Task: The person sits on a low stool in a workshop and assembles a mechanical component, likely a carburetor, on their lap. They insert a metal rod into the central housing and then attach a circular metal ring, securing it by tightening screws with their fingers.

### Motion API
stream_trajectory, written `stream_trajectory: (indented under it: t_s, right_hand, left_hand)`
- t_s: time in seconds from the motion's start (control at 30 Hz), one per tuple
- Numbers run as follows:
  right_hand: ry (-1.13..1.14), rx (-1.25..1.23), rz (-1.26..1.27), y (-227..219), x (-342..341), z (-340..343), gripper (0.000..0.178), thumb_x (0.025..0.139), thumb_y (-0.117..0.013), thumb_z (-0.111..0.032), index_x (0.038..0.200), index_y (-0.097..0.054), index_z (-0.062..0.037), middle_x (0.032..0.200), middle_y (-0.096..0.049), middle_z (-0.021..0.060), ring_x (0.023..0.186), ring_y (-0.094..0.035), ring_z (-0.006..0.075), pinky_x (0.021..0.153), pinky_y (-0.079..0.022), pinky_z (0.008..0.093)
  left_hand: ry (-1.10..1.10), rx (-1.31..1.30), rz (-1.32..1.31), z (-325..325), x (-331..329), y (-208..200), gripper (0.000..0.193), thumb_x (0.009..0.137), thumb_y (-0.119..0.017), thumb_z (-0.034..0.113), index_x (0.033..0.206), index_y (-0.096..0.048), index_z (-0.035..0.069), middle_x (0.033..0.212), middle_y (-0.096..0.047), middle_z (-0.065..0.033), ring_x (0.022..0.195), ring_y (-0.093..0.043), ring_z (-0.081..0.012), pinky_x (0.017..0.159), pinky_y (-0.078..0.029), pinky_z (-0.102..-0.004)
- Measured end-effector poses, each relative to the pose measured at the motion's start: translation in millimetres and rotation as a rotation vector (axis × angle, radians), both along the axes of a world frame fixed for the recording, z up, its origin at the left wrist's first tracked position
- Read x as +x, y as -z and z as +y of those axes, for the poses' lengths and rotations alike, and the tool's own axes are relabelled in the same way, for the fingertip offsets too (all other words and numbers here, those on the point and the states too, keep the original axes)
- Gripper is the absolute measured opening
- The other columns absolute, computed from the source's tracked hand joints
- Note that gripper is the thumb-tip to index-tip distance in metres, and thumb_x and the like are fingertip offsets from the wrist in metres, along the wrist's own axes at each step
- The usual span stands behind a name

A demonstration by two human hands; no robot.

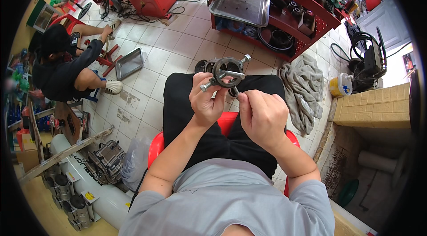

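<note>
Ring part held above the lap, both hands on the work

Seated person, head view. Left hand (208, 101): grip closed around a round metal part (227, 74), thumb and fingers at its lower left side. The part is held up off any surface, above the knees; its ring faces the person, with a metal shaft projecting from the middle. Two bolts stand out from the rim, an upper right bolt (245, 59) and a lower left bolt (206, 87).

Right hand (265, 115): grip narrow, thumb and forefinger pinched on a small metal piece (235, 92) at the ring's lower right. Fingers cover most of it; cannot tell its full shape.

Surroundings: red stool (155, 148) under the person; grey cloth (306, 91) crumpled on the tiled floor (189, 38) to the right. Ahead, a red tool cart (321, 41) carries a metal tray (240, 2). At left, a co-worker (60, 69) in dark clothing sits near a second tray (130, 64) on the floor.
</note>
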State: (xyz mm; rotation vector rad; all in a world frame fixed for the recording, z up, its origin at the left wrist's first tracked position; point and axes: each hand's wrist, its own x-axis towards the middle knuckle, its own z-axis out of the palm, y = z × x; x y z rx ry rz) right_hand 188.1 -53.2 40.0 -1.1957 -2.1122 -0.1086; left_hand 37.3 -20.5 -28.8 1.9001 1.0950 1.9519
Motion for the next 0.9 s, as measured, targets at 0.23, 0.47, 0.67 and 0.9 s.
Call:
stream_trajectory:
  t_s: [0.23, 0.47, 0.67, 0.9]
  right_hand:
    - [0.029, -0.031, 0.078, -3, -7, -2, 0.021, 0.080, -0.072, -0.021, 0.084, -0.058, -0.0065, 0.058, -0.052, 0.0020, 0.046, -0.050, 0.0180, 0.046, -0.034, 0.0309]
    - [0.023, -0.078, 0.072, -8, -4, -2, 0.020, 0.080, -0.072, -0.019, 0.085, -0.058, -0.0060, 0.059, -0.053, 0.0018, 0.047, -0.052, 0.0176, 0.046, -0.035, 0.0311]
    - [0.017, -0.043, 0.060, 1, -5, -1, 0.024, 0.080, -0.074, -0.022, 0.086, -0.057, -0.0061, 0.059, -0.053, 0.0025, 0.046, -0.050, 0.0186, 0.046, -0.035, 0.0314]
    - [0.040, -0.087, 0.082, -3, -6, -3, 0.021, 0.083, -0.071, -0.023, 0.082, -0.057, -0.0067, 0.060, -0.053, 0.0024, 0.047, -0.050, 0.0187, 0.047, -0.034, 0.0313]
  left_hand:
    - [-0.002, 0.072, 0.098, 4, -4, 4, 0.016, 0.080, -0.071, -0.006, 0.092, -0.068, 0.003, 0.094, -0.069, -0.0085, 0.082, -0.063, -0.0200, 0.059, -0.051, -0.0264]
    - [0.002, -0.001, 0.028, -1, 0, 4, 0.016, 0.077, -0.072, -0.004, 0.091, -0.070, 0.003, 0.094, -0.070, -0.0060, 0.085, -0.062, -0.0228, 0.071, -0.049, -0.0319]
    - [0.002, 0.067, 0.075, 3, -3, 3, 0.016, 0.080, -0.071, -0.007, 0.093, -0.068, 0.003, 0.095, -0.069, -0.0093, 0.083, -0.063, -0.0211, 0.062, -0.052, -0.0280]
    - [0.000, 0.035, 0.075, 1, -3, 2, 0.017, 0.080, -0.071, -0.006, 0.093, -0.068, 0.003, 0.094, -0.069, -0.0092, 0.083, -0.063, -0.0215, 0.063, -0.051, -0.0285]
